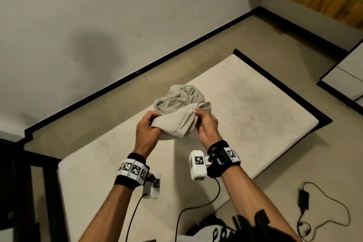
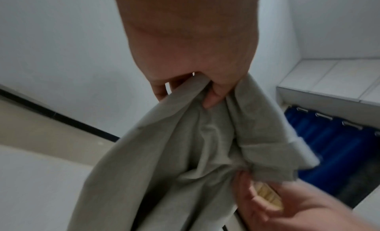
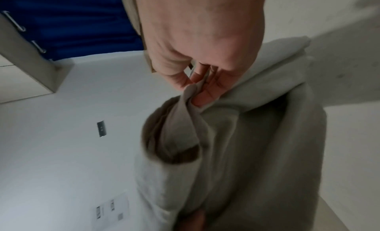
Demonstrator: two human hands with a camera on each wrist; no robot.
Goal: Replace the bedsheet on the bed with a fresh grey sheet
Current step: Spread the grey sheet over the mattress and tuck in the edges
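Note:
A bundled grey sheet (image 1: 181,107) is held up over the bare white mattress (image 1: 245,104), which has no sheet on it. My left hand (image 1: 151,124) grips one edge of the bundle, thumb and fingers curled round a fold of the grey sheet (image 2: 185,145). My right hand (image 1: 202,119) pinches another fold of the grey sheet (image 3: 236,145) between thumb and fingers. The hands are about a hand's width apart, with cloth stretched between them. The far part of the bundle hangs loose and crumpled beyond them.
The mattress lies on a black bed frame (image 1: 306,102) beside a white wall (image 1: 98,25) with a black skirting. A charger and cable (image 1: 304,200) lie on the floor at the right. A dark frame (image 1: 23,182) stands at the left.

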